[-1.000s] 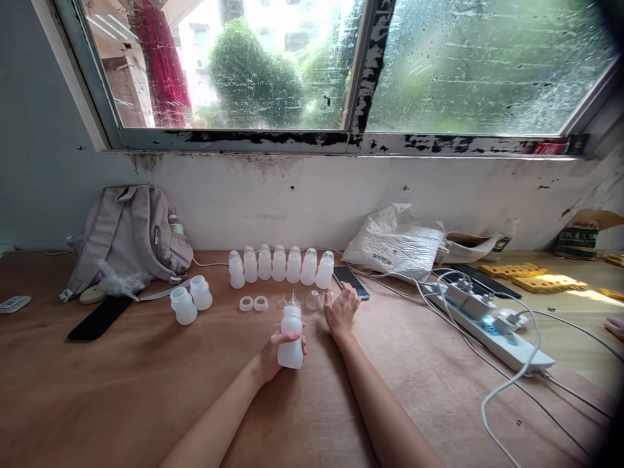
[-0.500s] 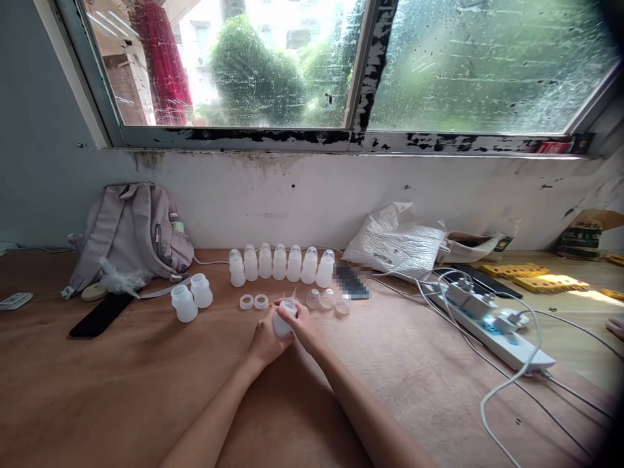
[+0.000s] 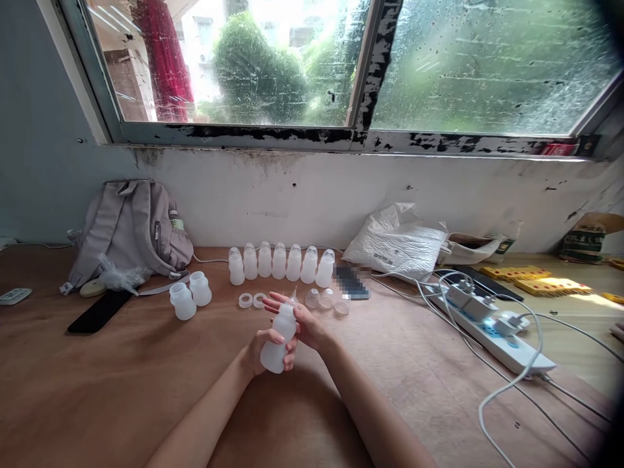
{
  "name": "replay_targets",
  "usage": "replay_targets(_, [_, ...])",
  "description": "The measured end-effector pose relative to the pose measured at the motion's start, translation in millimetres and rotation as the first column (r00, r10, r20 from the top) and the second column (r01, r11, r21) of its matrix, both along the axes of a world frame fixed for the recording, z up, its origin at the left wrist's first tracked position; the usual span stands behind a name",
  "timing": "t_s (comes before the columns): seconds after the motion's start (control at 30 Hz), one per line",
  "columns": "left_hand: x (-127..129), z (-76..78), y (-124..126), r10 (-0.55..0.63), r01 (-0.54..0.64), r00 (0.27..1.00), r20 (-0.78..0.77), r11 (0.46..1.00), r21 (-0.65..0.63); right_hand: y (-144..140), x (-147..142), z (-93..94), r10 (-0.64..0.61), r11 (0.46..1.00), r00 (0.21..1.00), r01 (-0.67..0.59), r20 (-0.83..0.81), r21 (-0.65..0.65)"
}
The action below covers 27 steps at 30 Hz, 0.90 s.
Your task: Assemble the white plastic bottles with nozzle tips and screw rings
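My left hand (image 3: 263, 351) grips the lower body of a white plastic bottle (image 3: 277, 340), tilted with its top pointing away and to the right. My right hand (image 3: 302, 320) wraps around the bottle's top, fingers over the cap end. Just beyond lie two white rings (image 3: 252, 300) and several clear caps (image 3: 325, 299) on the wooden table (image 3: 121, 390). A row of several capped white bottles (image 3: 281, 263) stands near the wall. Two open white bottles (image 3: 190, 296) stand to the left.
A grey backpack (image 3: 131, 234) leans on the wall at left, a black phone (image 3: 100, 311) and remote (image 3: 13, 296) near it. A white plastic bag (image 3: 397, 246), a power strip (image 3: 487, 325) with cables and yellow blocks (image 3: 531, 278) lie at right. Another person's hand (image 3: 618, 330) shows at the right edge.
My right hand left the table near the clear caps and came onto the bottle's top. The bottle went forward to the table, then came back up, tilted, in both hands.
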<state>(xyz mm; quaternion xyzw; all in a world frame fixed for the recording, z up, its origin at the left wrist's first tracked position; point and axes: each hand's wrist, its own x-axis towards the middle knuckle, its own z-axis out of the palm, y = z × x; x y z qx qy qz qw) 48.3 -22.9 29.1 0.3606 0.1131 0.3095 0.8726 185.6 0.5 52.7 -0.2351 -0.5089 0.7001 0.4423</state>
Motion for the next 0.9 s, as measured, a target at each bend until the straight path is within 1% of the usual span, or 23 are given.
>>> replay_targets(0.03, [-1.5,0.2,0.5,-0.013,0.013,0.998,0.055,1.0,-0.004,3.4,2.9,-2.6,-0.025,1.0,1.0,0.025,-0.008,-0.008])
replay_targets(0.1, [-4.3,1.2,2.4,0.007,-0.008,0.993,0.117,1.0,0.009,11.4,7.6,-9.0,-0.151,0.988,0.988,0.151,-0.01,-0.032])
replay_targets(0.17, [-6.0,2.1,4.0,0.047,-0.049,0.993,0.105,0.999,0.016,18.3,10.3,-14.6,-0.245,0.968,0.969,0.242,-0.029,-0.072])
replay_targets(0.23, [-5.8,2.0,4.8,0.077,-0.078,0.997,0.031,0.997,0.028,21.9,11.1,-17.3,-0.263,0.962,0.962,0.255,-0.076,-0.098])
replay_targets(0.3, [-4.2,1.0,5.0,0.081,-0.076,0.993,-0.08,0.995,0.057,22.0,10.7,-17.1,-0.274,0.96,0.956,0.265,-0.106,-0.091])
replay_targets(0.4, [-0.8,-0.7,5.7,0.085,-0.07,0.975,-0.204,0.994,0.078,19.7,10.3,-14.6,-0.281,0.958,0.955,0.274,-0.098,-0.085])
replay_targets(0.57, [2.5,0.2,8.4,0.092,-0.083,0.966,-0.243,0.995,0.048,22.3,14.5,-15.3,-0.259,0.965,0.958,0.252,-0.122,-0.073])
replay_targets(0.63, [3.3,0.8,9.0,0.157,-0.141,0.95,-0.271,0.987,0.075,26.4,17.2,-18.2,-0.298,0.954,0.945,0.29,-0.137,-0.072])
replay_targets(0.67, [3.6,0.8,9.4,0.22,-0.195,0.931,-0.29,0.974,0.114,28.8,18.6,-20.1,-0.333,0.942,0.932,0.324,-0.144,-0.082])
replay_targets(0.7, [3.9,0.6,10.1,0.304,-0.259,0.903,-0.304,0.949,0.179,31.3,20.0,-22.1,-0.376,0.926,0.914,0.365,-0.149,-0.097])
replay_targets(0.73, [3.9,0.2,11.1,0.401,-0.325,0.862,-0.311,0.907,0.268,33.8,21.4,-24.3,-0.42,0.907,0.895,0.406,-0.151,-0.113])
replay_targets(0.77, [3.7,-0.5,12.6,0.503,-0.383,0.807,-0.31,0.844,0.374,36.1,22.7,-26.6,-0.457,0.889,0.877,0.441,-0.148,-0.125])
replay_targets(0.8, [3.3,-1.3,14.6,0.601,-0.423,0.74,-0.301,0.764,0.486,38.1,23.9,-28.9,-0.484,0.874,0.864,0.469,-0.137,-0.13])
replay_targets(0.83, [2.5,-2.1,16.7,0.692,-0.445,0.664,-0.283,0.67,0.594,39.7,24.9,-31.0,-0.503,0.863,0.856,0.489,-0.12,-0.126])
replay_targets(0.9, [0.0,-3.1,21.0,0.83,-0.437,0.507,-0.231,0.479,0.761,41.6,26.3,-34.8,-0.519,0.854,0.85,0.509,-0.089,-0.11])
